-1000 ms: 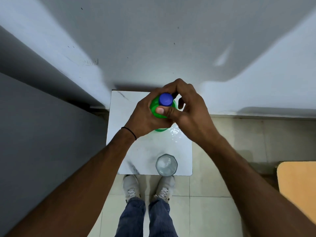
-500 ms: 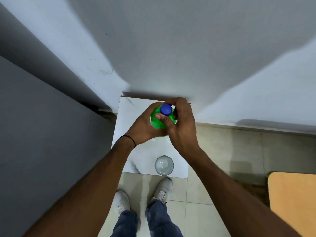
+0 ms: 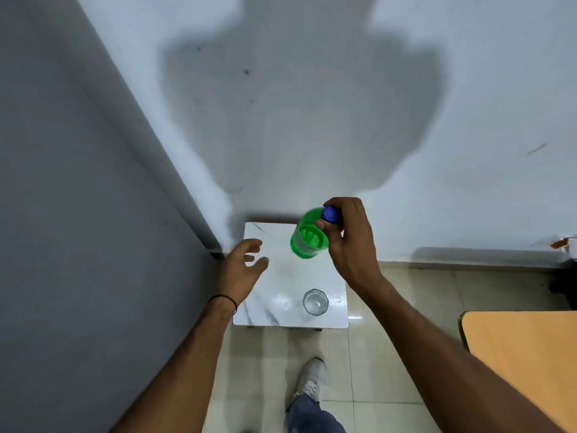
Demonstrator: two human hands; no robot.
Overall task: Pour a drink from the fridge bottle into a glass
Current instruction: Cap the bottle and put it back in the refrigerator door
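Observation:
A green bottle [image 3: 307, 237] with a blue cap [image 3: 331, 214] hangs tilted above the far part of a small white marble-look table [image 3: 281, 276]. My right hand [image 3: 349, 239] grips it at the cap and neck. My left hand [image 3: 242, 265] hovers over the table's left side, fingers spread, holding nothing, apart from the bottle. A clear glass [image 3: 315, 302] stands upright near the table's front right edge, below the bottle.
A grey surface [image 3: 78, 214] fills the left side, close to the table. A white wall [image 3: 296, 120] rises behind. A wooden tabletop [image 3: 518, 364] shows at the right edge. My shoe [image 3: 312, 378] is on the tiled floor in front.
My left hand let go of the bottle and moved left. My right hand lifted the bottle by its cap end and tilted it. The view pulled back.

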